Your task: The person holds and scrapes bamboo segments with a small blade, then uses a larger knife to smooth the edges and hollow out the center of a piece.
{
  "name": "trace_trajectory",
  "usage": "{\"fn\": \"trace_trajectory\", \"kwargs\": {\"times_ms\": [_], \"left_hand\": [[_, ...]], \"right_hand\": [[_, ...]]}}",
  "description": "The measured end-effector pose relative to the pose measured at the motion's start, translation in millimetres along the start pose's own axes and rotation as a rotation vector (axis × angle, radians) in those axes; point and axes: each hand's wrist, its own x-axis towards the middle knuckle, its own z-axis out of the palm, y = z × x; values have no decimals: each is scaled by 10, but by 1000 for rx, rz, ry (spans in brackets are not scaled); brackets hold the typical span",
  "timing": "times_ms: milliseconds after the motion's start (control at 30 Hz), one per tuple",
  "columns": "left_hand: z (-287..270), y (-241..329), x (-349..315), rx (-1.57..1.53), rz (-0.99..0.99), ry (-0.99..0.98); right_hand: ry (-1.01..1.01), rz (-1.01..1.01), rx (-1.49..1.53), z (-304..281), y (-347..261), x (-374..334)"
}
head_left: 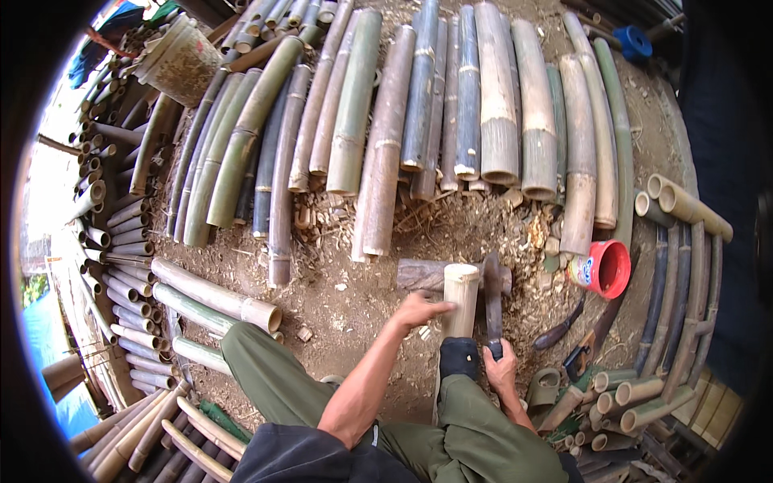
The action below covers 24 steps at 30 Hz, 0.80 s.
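A short, pale length of bamboo (460,310) stands upright in front of me, close to my knee. My left hand (417,311) is at its left side, a finger stretched toward it; whether it touches the bamboo I cannot tell. My right hand (501,367) is wrapped round the dark handle of a machete (493,302). The blade points away from me, just right of the bamboo piece. Behind them a dark wooden log (420,274) lies crosswise on the ground, partly hidden by the bamboo and the blade.
Many bamboo poles (350,137) lie side by side beyond the log. At the right are a red plastic tub (613,269), a dark-handled knife (559,326) and a saw (592,346). More bamboo is stacked at the left (133,302) and lower right. A dirty bucket (179,64) stands far left.
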Motion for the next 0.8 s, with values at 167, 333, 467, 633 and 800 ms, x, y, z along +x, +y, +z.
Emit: {"fn": "trace_trajectory", "kwargs": {"times_ms": [167, 333, 467, 633, 800], "left_hand": [[-832, -37, -331, -725, 113, 571], [-735, 550, -406, 403, 252, 905], [-1008, 639, -328, 559, 324, 871], [-732, 319, -590, -708, 621, 183], [-180, -66, -1243, -807, 268, -529]], "right_hand": [[-100, 101, -34, 150, 330, -24], [-83, 126, -150, 238, 379, -68], [168, -25, -408, 282, 273, -178], [51, -26, 286, -143, -861, -143], [-731, 196, 1204, 128, -1564, 485]]}}
